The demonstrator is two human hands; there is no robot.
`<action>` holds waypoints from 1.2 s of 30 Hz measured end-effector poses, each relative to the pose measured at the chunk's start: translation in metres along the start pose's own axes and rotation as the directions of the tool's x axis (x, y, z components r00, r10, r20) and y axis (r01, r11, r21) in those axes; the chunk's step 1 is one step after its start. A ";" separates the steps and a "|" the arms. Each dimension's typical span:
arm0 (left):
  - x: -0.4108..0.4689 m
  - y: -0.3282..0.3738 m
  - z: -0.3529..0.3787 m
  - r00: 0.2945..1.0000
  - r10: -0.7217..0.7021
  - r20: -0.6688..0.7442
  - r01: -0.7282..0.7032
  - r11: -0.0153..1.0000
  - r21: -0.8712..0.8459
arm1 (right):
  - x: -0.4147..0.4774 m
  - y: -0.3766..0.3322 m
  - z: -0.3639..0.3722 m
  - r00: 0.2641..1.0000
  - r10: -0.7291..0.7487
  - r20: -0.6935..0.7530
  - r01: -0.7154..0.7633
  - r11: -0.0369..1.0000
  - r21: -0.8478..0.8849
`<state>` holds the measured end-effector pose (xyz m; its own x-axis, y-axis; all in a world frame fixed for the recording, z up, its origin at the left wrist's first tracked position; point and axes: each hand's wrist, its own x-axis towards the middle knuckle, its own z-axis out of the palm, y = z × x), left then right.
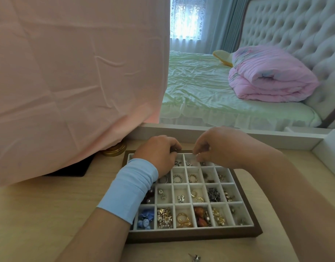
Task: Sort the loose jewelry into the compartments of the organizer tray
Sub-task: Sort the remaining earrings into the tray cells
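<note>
The organizer tray [246,224], with a dark wood frame and white compartments, lies on the light wooden table. Most compartments hold jewelry: gold rings [183,220], blue flower pieces [145,220], pearl and gold pieces [163,217], silver rings [177,178]. My left hand [157,154], with a light blue wrist sleeve, hovers over the tray's back left with curled fingers. My right hand [214,146] is over the back row, fingertips pinched together on something too small to make out. A loose silver earring [195,258] lies on the table in front of the tray.
A pink cloth [77,72] hangs over the mirror's left part, above a gold round lid [114,149] and a dark flat object [68,171]. The mirror behind the table reflects a bed with a folded pink quilt [270,74].
</note>
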<state>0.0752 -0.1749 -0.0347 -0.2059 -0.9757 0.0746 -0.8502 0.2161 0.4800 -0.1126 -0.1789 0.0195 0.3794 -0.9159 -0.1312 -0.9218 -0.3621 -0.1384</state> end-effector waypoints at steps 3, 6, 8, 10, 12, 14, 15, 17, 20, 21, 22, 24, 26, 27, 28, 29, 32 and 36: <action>0.001 0.002 -0.003 1.000 0.004 -0.026 -0.002 0.999 0.055 | -0.007 0.003 -0.003 1.000 0.020 0.019 -0.021 0.996 0.091; 0.002 0.006 -0.003 0.998 0.028 -0.056 -0.022 0.996 0.090 | -0.014 0.001 0.002 0.999 0.019 0.038 -0.023 0.995 0.099; 0.002 0.007 -0.004 0.997 0.047 -0.057 -0.039 0.990 0.136 | -0.020 -0.004 0.005 0.999 0.007 0.034 -0.010 0.997 0.074; -0.002 0.010 -0.005 0.996 0.071 -0.062 -0.061 0.988 0.145 | -0.029 -0.010 0.007 1.000 -0.008 0.001 0.008 0.998 0.056; -0.009 0.014 -0.009 0.992 0.095 -0.083 -0.087 0.992 0.093 | -0.040 -0.014 0.005 0.998 -0.032 -0.051 0.034 0.998 0.043; -0.021 0.021 -0.012 0.987 0.132 -0.091 -0.126 0.989 0.073 | -0.053 -0.019 0.004 0.993 -0.080 -0.087 0.084 0.996 0.043; -0.029 0.024 -0.014 0.985 0.153 -0.084 -0.147 0.986 0.080 | -0.060 -0.022 0.004 0.990 -0.107 -0.090 0.112 0.992 0.054; -0.047 0.029 -0.021 0.981 0.188 -0.054 -0.184 0.980 0.070 | -0.075 -0.028 0.006 0.987 -0.153 -0.056 0.158 0.983 0.098; -0.079 0.035 -0.034 0.977 0.212 -0.020 -0.210 0.976 0.063 | -0.098 -0.039 0.012 0.972 -0.219 0.084 0.201 0.962 0.185; -0.091 0.037 -0.038 0.978 0.210 0.002 -0.210 0.975 0.069 | -0.105 -0.042 0.014 0.963 -0.235 0.129 0.208 0.959 0.191; -0.102 0.038 -0.040 0.978 0.206 0.034 -0.208 0.976 0.069 | -0.110 -0.045 0.017 0.957 -0.241 0.162 0.211 0.960 0.184; -0.127 0.040 -0.040 0.975 0.200 0.097 -0.209 0.974 0.090 | -0.121 -0.050 0.025 0.957 -0.231 0.176 0.207 0.967 0.146; -0.148 0.039 -0.035 0.969 0.204 0.140 -0.225 0.962 0.154 | -0.127 -0.054 0.034 0.961 -0.235 0.142 0.227 0.971 0.072; -0.157 0.037 -0.030 0.965 0.208 0.160 -0.236 0.954 0.186 | -0.129 -0.055 0.038 0.961 -0.245 0.126 0.243 0.970 0.031; -0.165 0.035 -0.026 0.962 0.205 0.182 -0.241 0.949 0.205 | -0.132 -0.056 0.041 0.961 -0.251 0.115 0.252 0.968 0.004; -0.172 0.033 -0.022 0.959 0.195 0.205 -0.237 0.950 0.203 | -0.135 -0.057 0.044 0.961 -0.253 0.107 0.256 0.967 -0.008; -0.187 0.030 -0.015 0.956 0.182 0.232 -0.217 0.966 0.138 | -0.141 -0.057 0.048 0.963 -0.257 0.084 0.259 0.966 -0.014; -0.191 0.031 -0.012 0.961 0.145 0.234 -0.165 0.984 0.069 | -0.144 -0.056 0.050 0.962 -0.262 0.082 0.264 0.964 -0.018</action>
<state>0.0940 0.0182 -0.0234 -0.4344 -0.8985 -0.0636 -0.8359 0.3758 0.4000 -0.1120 -0.0178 -0.0026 0.6129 -0.7716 -0.1703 -0.7900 -0.5943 -0.1505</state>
